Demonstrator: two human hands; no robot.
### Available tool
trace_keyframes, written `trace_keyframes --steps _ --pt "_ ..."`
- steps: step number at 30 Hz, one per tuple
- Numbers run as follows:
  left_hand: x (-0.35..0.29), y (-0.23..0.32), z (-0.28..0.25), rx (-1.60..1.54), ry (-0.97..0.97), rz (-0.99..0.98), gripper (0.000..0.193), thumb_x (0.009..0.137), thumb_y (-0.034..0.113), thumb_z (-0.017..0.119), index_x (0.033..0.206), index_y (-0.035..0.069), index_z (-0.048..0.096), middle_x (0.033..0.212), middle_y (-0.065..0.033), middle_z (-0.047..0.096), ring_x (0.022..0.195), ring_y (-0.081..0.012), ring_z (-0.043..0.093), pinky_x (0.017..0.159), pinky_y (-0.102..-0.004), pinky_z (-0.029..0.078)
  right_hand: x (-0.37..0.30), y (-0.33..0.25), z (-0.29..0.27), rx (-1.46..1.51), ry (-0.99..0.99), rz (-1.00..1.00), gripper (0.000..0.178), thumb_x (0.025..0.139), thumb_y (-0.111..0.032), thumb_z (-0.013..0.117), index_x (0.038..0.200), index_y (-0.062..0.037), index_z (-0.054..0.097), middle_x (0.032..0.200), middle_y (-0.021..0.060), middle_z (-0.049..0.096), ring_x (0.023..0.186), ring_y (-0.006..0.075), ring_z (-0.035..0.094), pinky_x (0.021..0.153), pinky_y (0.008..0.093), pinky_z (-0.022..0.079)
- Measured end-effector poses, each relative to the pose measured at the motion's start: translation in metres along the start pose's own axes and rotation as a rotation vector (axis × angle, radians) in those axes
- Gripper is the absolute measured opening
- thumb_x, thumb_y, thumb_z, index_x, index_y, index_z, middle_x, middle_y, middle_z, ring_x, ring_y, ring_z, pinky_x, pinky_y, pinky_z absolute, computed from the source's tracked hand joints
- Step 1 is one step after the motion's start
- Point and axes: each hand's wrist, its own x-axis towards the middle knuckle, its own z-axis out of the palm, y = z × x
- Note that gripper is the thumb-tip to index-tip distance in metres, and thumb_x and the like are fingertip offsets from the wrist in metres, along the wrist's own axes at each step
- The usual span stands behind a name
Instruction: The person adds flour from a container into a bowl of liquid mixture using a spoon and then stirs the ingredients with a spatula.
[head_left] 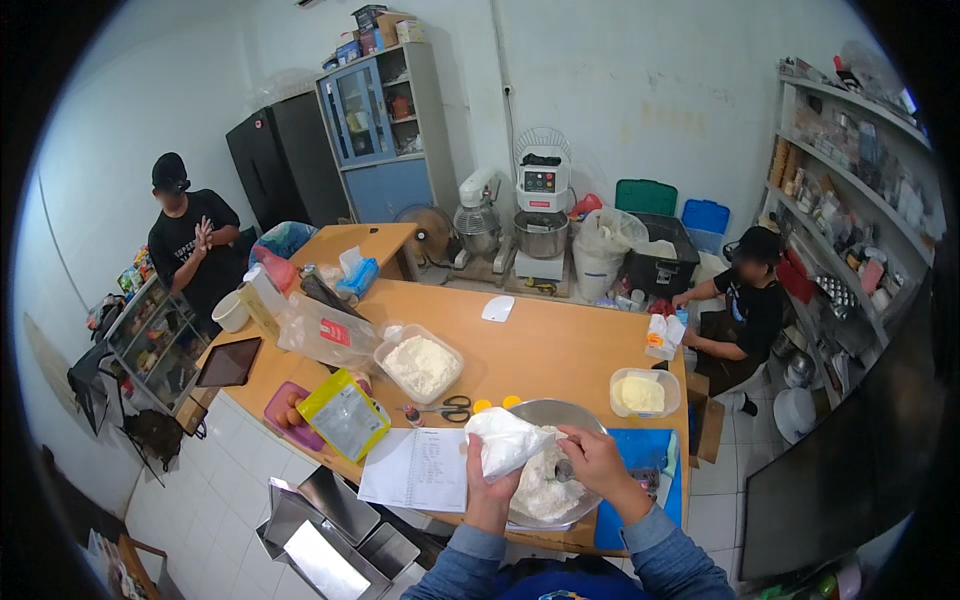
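My left hand [488,490] is wrapped round a clear plastic bag of white powder [503,442], tilted above a metal mixing bowl [590,420]. The fingers of my right hand [597,462] are closed at the bag's narrow end. A small rounded grey thing [565,469] shows just beneath those fingers; I cannot make out whether they hold it too. Inside the bowl lies a heap of white flour [545,492]. Left of the bowl is an open notebook [415,470], with black-handled scissors [448,408] and a small bottle [413,416] beyond it.
A tub of flour [421,366], a yellow pouch [345,415] and a purple tray of eggs [290,413] crowd the left. On the right are a tub of butter [643,393] and a blue mat [640,450]. One person stands far left; another crouches by the right shelves.
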Motion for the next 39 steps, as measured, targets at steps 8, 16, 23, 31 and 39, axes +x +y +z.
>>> trace_keyframes --steps 8,16,23,31,39 --pt "0.003 0.004 0.016 -0.036 0.045 -0.010 0.048 0.088 0.042 0.038 0.126 0.011 0.037 0.125 -0.0114 0.044 0.116 -0.0319 0.040 0.098 -0.0525 0.029 0.023 -0.009 0.003 -0.019 -0.113 -0.041 0.017 0.080 -0.014 0.054 0.086 0.0014 0.059 0.079 0.0182 0.060 0.070 0.0325 0.058 0.063 0.0372 0.046" --pt "0.018 -0.001 0.022 0.091 -0.150 -0.081 0.057 0.089 0.052 0.023 0.128 0.012 0.035 0.129 -0.0123 0.040 0.117 -0.0336 0.040 0.096 -0.0525 0.031 0.053 -0.016 -0.010 -0.351 -0.093 -0.405 0.011 0.076 -0.011 0.051 0.079 -0.0018 0.056 0.071 0.0148 0.058 0.065 0.0318 0.057 0.058 0.0402 0.046" --pt "0.008 -0.007 0.030 0.161 -0.044 -0.028 0.055 0.091 0.046 0.022 0.128 0.006 0.034 0.129 -0.0142 0.040 0.118 -0.0332 0.039 0.098 -0.0487 0.032 0.064 -0.019 -0.020 -0.380 -0.107 -0.425 0.012 0.074 -0.011 0.051 0.080 -0.0020 0.057 0.073 0.0151 0.059 0.065 0.0317 0.058 0.058 0.0401 0.047" --pt "0.009 -0.011 0.025 0.102 -0.038 -0.070 0.053 0.092 0.043 0.022 0.126 0.005 0.036 0.128 -0.0136 0.042 0.117 -0.0331 0.040 0.098 -0.0474 0.032 0.058 -0.012 -0.027 -0.450 -0.151 -0.261 0.015 0.074 -0.012 0.053 0.082 -0.0007 0.059 0.073 0.0169 0.059 0.066 0.0340 0.058 0.060 0.0392 0.047" --pt "0.001 -0.019 0.019 0.156 0.011 -0.226 0.053 0.088 0.047 0.032 0.125 0.010 0.039 0.123 -0.0123 0.045 0.113 -0.0284 0.044 0.094 -0.0544 0.031 0.061 -0.022 -0.023 -0.368 -0.086 -0.410 0.009 0.072 -0.011 0.052 0.074 -0.0030 0.056 0.067 0.0137 0.057 0.063 0.0312 0.057 0.056 0.0403 0.046"
